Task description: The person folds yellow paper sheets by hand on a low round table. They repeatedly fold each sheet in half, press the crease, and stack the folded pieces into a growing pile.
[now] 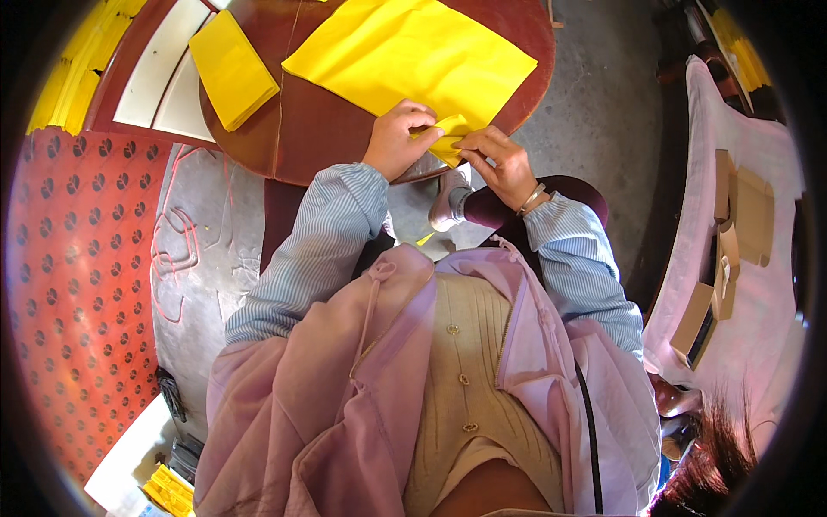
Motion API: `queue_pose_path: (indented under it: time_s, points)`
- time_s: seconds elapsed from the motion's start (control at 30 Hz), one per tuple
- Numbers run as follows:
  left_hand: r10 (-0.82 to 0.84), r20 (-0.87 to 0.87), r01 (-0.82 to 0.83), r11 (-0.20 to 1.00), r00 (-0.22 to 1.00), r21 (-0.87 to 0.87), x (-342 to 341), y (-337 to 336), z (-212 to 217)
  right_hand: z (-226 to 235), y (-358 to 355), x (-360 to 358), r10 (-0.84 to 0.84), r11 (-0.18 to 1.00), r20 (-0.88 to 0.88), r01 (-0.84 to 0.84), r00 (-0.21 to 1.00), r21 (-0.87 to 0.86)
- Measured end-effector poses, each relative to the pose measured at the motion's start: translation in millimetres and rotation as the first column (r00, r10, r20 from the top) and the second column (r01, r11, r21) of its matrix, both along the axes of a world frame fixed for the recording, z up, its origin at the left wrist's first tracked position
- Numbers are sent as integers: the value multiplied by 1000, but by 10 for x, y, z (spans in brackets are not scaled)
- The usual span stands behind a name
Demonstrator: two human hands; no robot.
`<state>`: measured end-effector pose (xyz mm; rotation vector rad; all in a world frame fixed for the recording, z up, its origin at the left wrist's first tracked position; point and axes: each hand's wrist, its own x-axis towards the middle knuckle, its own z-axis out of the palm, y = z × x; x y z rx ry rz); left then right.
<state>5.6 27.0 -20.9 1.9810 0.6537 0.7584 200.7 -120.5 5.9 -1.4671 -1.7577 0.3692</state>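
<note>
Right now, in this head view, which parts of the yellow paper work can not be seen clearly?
- Folded corner of the yellow sheet: mostly covered by the left hand and right hand.
- Sheet's far edge: cut off by the picture's top.
- Round table: its near edge is partly hidden by the forearms.
- Folded yellow stack: its layers are too small to count.

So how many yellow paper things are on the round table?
2: a big yellow sheet whose near corner the left hand and right hand are folding, and a folded yellow stack on the table's left side. More may be hidden.
</note>
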Motion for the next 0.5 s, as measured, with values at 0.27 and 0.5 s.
queue_pose_path:
  time_s: [0.27,0.5]
  points:
    - [-15,-4,15,999,1000,29,-15,-4,-13,2,-32,-9,5,999,-16,-6,1000,-40]
    - [-57,-9,57,998,998,14,-48,29,-21,-45,9,17,-54,995,-110,44,993,-89]
